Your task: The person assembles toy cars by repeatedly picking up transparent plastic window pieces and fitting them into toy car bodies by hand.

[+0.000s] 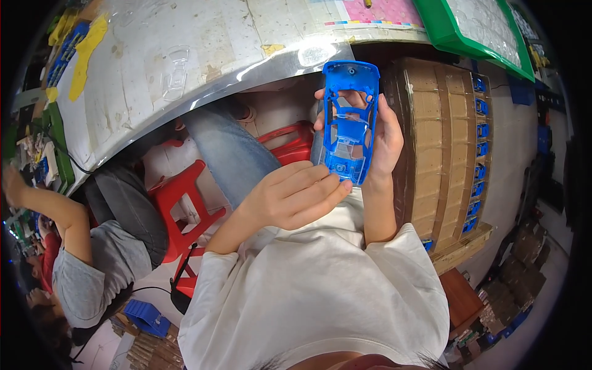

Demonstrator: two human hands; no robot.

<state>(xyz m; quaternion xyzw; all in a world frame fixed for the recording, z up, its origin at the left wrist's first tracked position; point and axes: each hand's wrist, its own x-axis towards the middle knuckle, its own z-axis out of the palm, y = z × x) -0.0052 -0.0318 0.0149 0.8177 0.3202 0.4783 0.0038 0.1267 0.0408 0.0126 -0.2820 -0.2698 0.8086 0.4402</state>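
A blue toy car body shell (354, 130) is held up over my lap, just off the table edge, its long side pointing away from me. My right hand (387, 139) wraps its right side, the thumb along the edge and fingers passing behind to the left side. At the shell's near end my left hand (302, 194) is closed, fingertips against the rim. A clear plastic window piece (345, 150) shows within the near half of the shell. How firmly it sits there I cannot tell.
Ahead curves a white worktable (209, 37) with a clear moulded piece (177, 73) on it. A green tray (441, 31) of clear parts is at far right. A divided cardboard box (425, 148) with blue shells stands right. Red stools (185, 203) and a co-worker (105, 265) are left.
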